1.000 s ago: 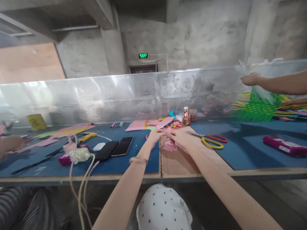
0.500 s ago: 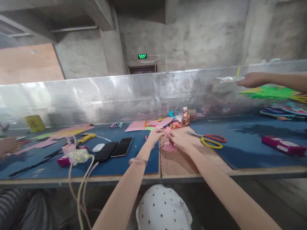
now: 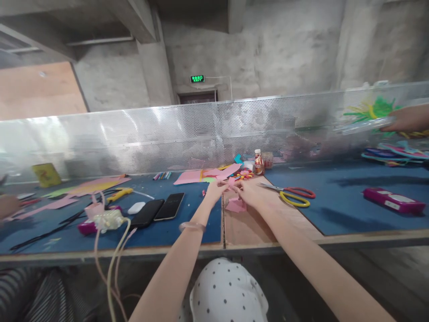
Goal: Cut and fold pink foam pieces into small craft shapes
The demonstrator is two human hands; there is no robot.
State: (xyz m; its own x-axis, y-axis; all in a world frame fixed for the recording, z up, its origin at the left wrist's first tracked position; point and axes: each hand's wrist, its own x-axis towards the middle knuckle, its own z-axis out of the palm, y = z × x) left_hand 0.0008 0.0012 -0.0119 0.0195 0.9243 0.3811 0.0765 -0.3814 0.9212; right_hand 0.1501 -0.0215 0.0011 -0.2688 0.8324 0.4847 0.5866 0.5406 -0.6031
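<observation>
Between my fingertips is a small piece of pink paper, held over the bare wooden part of the table. My left hand pinches it from the left, and my right hand grips it from the right; some fingers are hidden. Below them a pink paper scrap lies on the wood. Just beyond my hands are pink paper sheets and a colourful paper flower. Scissors with one red and one yellow handle lie to the right of my right hand.
Two black phones, a white case and a power strip with cables lie at left. A small bottle stands at the back. A purple box lies right. Another person's hand holds green and yellow pipe cleaners.
My hands stay almost in place, with the pink paper tilted differently between the fingers. At right, the other person's hand has moved further right, and the green bundle now stands higher.
</observation>
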